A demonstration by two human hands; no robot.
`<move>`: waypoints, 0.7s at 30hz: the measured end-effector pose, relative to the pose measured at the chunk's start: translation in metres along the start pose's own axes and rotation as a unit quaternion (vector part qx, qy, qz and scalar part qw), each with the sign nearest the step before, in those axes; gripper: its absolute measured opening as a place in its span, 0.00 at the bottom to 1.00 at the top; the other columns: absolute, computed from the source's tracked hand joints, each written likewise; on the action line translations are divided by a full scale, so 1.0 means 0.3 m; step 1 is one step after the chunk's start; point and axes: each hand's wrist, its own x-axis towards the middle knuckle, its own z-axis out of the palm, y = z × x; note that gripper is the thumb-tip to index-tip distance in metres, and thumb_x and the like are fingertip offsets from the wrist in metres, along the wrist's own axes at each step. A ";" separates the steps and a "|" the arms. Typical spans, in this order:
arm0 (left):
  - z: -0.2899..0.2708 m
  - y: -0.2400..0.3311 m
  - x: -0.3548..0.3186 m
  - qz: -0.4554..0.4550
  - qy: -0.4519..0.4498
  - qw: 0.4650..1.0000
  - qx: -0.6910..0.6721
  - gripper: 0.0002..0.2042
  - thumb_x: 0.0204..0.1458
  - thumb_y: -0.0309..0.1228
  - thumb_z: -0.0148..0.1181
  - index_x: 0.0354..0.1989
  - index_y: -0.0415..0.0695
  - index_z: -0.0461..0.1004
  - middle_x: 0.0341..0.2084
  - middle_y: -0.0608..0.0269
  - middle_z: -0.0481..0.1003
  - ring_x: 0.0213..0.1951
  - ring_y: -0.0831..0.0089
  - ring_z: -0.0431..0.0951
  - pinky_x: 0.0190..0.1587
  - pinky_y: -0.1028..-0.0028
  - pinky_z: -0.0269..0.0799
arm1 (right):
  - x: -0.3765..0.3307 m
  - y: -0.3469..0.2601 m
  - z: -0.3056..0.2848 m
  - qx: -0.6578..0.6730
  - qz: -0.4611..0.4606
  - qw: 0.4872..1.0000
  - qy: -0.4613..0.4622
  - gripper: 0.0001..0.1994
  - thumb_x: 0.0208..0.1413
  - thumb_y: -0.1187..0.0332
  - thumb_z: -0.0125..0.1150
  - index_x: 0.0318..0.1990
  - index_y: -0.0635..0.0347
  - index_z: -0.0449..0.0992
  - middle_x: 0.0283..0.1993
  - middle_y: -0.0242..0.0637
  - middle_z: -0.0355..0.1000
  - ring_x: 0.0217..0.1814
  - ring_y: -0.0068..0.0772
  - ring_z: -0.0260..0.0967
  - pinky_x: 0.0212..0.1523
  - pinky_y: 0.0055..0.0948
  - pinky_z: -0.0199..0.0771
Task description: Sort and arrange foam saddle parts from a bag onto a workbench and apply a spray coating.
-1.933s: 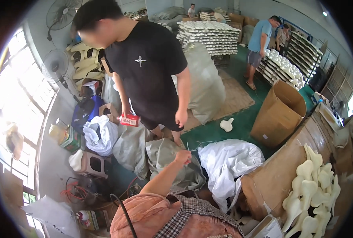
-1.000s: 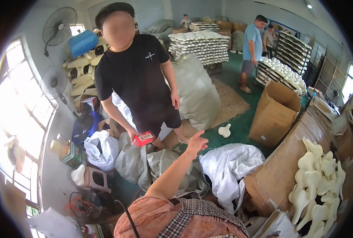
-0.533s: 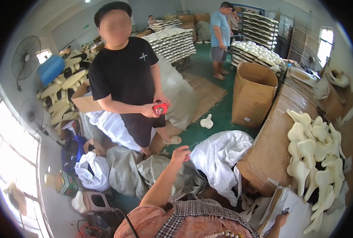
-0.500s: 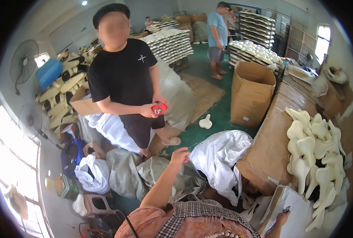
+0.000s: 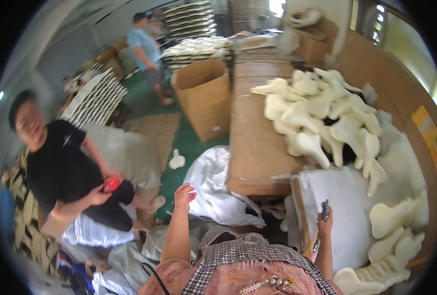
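My left hand [image 5: 184,197] is raised at the near edge of a white woven sack [image 5: 209,177]. Its fingers are apart and slightly bent, and I see nothing between them. On the right, my right hand [image 5: 325,225] is closed around a small dark metal tool [image 5: 325,208] whose tip points away from me. What kind of tool it is does not show clearly. It is held over a white-covered surface [image 5: 348,211]. Beyond it, a heap of cream-coloured, paddle-shaped foam pieces [image 5: 302,110] lies at the end of a cardboard-covered table [image 5: 253,128].
A tall open carton [image 5: 203,101] stands left of the table. One cream piece [image 5: 177,159] lies on the green floor. A person in black [image 5: 66,162] stands at left holding something red [image 5: 112,184]. More foam pieces [image 5: 393,219] lie at right.
My view has turned right, so the table and foam heap sit nearer the middle. My left hand has come away from the sack's edge. The right hand still grips the tool.
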 end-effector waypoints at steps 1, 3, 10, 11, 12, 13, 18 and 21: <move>0.056 -0.003 0.012 -0.003 -0.007 1.000 0.015 0.17 0.46 0.26 0.55 0.47 0.42 0.69 0.31 0.58 0.75 0.25 0.68 0.77 0.27 0.73 0.72 | -0.089 -0.206 -0.019 0.118 0.071 0.989 -0.045 0.25 0.50 0.72 0.56 0.58 0.55 0.61 0.31 0.35 0.69 0.26 0.27 0.68 0.26 0.28 0.72; 0.288 0.000 0.038 -0.006 -0.098 0.995 0.030 0.17 0.46 0.26 0.55 0.47 0.41 0.69 0.31 0.58 0.75 0.25 0.68 0.77 0.27 0.73 0.72 | -0.181 -0.255 -0.126 0.220 0.116 0.967 -0.058 0.21 0.50 0.73 0.56 0.54 0.57 0.63 0.31 0.34 0.68 0.28 0.27 0.70 0.23 0.26 0.73; 1.071 -0.123 0.005 -0.023 -0.331 0.935 0.129 0.14 0.51 0.28 0.54 0.46 0.41 0.68 0.32 0.58 0.74 0.25 0.69 0.75 0.28 0.73 0.72 | -0.401 -0.325 -0.466 0.257 0.128 0.957 0.031 0.23 0.54 0.72 0.57 0.58 0.58 0.60 0.35 0.33 0.69 0.35 0.26 0.71 0.35 0.26 0.73; 1.173 -0.155 -0.022 -0.029 -0.365 0.919 0.150 0.13 0.52 0.29 0.52 0.46 0.42 0.68 0.32 0.59 0.74 0.25 0.68 0.75 0.29 0.72 0.72 | -0.442 -0.336 -0.510 0.252 0.115 0.959 0.064 0.24 0.55 0.73 0.57 0.59 0.59 0.59 0.35 0.32 0.69 0.36 0.25 0.71 0.38 0.26 0.73; 1.268 -0.190 -0.034 -0.041 -0.403 0.901 0.157 0.14 0.52 0.29 0.53 0.47 0.42 0.68 0.32 0.59 0.74 0.26 0.69 0.75 0.30 0.70 0.72 | -0.472 -0.412 -0.554 0.281 0.103 0.949 0.095 0.25 0.55 0.73 0.57 0.60 0.59 0.58 0.36 0.33 0.69 0.38 0.25 0.70 0.41 0.26 0.71; 1.361 -0.226 -0.069 -0.052 -0.427 0.885 0.179 0.14 0.52 0.29 0.53 0.47 0.42 0.68 0.32 0.59 0.74 0.26 0.69 0.75 0.30 0.70 0.72 | -0.514 -0.447 -0.593 0.271 0.092 0.950 0.127 0.26 0.55 0.74 0.57 0.61 0.59 0.57 0.37 0.34 0.69 0.40 0.26 0.69 0.44 0.27 0.70; 1.820 -0.392 -0.378 -0.065 -0.550 0.784 0.281 0.19 0.49 0.27 0.55 0.51 0.39 0.67 0.34 0.58 0.73 0.25 0.71 0.75 0.27 0.77 0.70 | -0.685 -0.605 -0.673 0.234 0.089 0.923 0.293 0.27 0.55 0.74 0.55 0.62 0.64 0.55 0.36 0.34 0.68 0.41 0.26 0.67 0.47 0.29 0.67; 2.024 -0.532 -0.565 -0.055 -0.631 0.703 0.323 0.20 0.47 0.26 0.56 0.51 0.40 0.67 0.34 0.58 0.73 0.26 0.72 0.75 0.26 0.78 0.69 | -0.723 -0.625 -0.652 0.220 0.101 0.900 0.362 0.26 0.54 0.74 0.55 0.61 0.66 0.55 0.35 0.34 0.68 0.36 0.24 0.66 0.42 0.27 0.69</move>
